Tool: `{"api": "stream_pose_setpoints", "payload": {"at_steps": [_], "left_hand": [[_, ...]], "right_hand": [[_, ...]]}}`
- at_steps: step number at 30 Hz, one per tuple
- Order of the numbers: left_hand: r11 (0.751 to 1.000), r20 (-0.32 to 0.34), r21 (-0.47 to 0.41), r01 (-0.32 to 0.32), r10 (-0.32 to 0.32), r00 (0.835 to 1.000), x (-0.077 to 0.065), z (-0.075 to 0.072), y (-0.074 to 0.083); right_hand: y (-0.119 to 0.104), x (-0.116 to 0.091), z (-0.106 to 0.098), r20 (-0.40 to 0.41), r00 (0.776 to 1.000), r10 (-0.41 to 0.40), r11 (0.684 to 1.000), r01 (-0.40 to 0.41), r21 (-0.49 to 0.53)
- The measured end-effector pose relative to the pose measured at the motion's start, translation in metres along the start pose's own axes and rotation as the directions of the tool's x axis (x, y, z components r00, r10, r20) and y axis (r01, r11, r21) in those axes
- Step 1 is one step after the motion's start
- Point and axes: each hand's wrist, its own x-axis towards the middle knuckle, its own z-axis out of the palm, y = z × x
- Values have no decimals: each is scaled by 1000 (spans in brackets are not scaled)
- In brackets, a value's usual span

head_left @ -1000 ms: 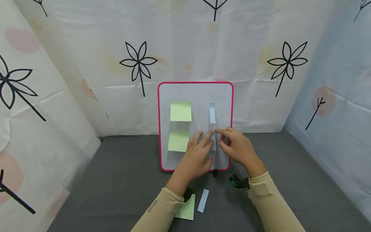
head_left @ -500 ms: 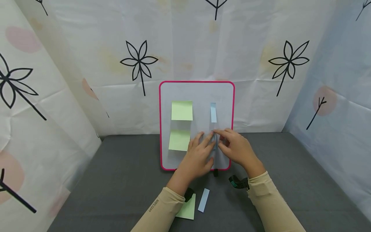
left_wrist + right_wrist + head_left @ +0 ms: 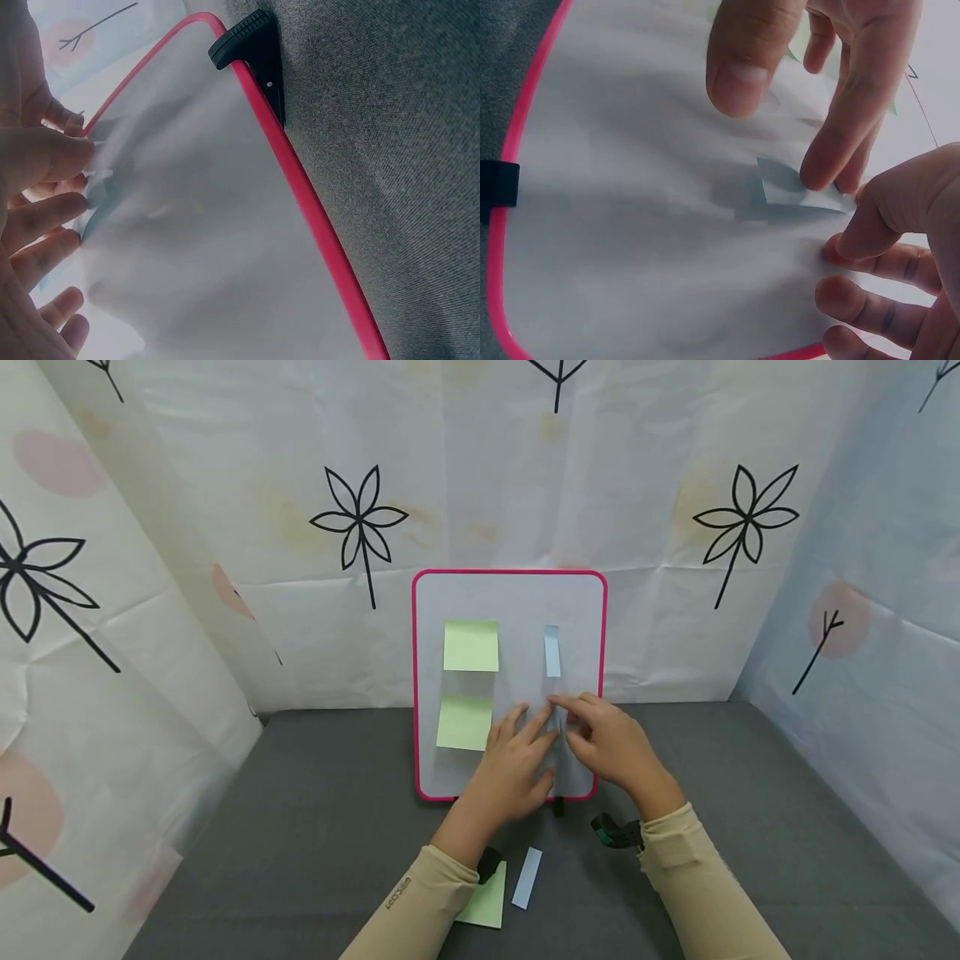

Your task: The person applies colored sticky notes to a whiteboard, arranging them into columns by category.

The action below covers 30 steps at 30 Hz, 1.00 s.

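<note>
A whiteboard (image 3: pixel 517 602) with a pink frame leans upright near the back wall. My left hand (image 3: pixel 510 772) rests on it with fingers spread, the fingertips pressing a pale blue paper strip (image 3: pixel 780 184). The strip's lower end lifts off the board in the right wrist view. From the right, my right hand (image 3: pixel 618 747) touches the strip's top end with its index fingertip, the other fingers bent loosely. Both hands cover most of this strip in the head view. Above it another blue strip (image 3: pixel 552 652) is stuck on. Two green sticky notes (image 3: pixel 471 646) hang at left, one above the other.
On the dark grey table (image 3: pixel 337 835) in front lie a loose blue strip (image 3: pixel 527 878) and a green note (image 3: pixel 487 902), partly under the left forearm. Black feet (image 3: pixel 247 41) hold the board's lower edge. Patterned cloth walls (image 3: pixel 487 460) enclose the back and sides.
My right index fingertip has slid slightly left at the strip's top end. The left hand stays nearly still on the strip, and the view has shifted a little.
</note>
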Motion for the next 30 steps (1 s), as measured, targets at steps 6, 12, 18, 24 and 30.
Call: {"api": "stream_pose_setpoints", "payload": {"at_steps": [6, 12, 18, 24, 30], "left_hand": [[1000, -19, -7, 1, -1, 1000, -1, -1, -2], [999, -20, -48, 5, -6, 1000, -1, -1, -3], [999, -37, -43, -8, 6, 999, 0, -1, -2], [999, -35, -52, -13, 11, 999, 0, -2, -2], [999, -49, -41, -5, 3, 999, -2, -3, -5]], "right_hand": [[2, 0, -2, -2, 1000, 7, 1000, -7, -1], [1, -1, -1, 9, 1000, 24, 1000, -24, 1], [3, -2, -3, 4, 1000, 31, 1000, -31, -2], [6, -4, -6, -9, 999, 34, 999, -34, -5], [5, -6, -9, -36, 999, 23, 1000, -23, -4]]}}
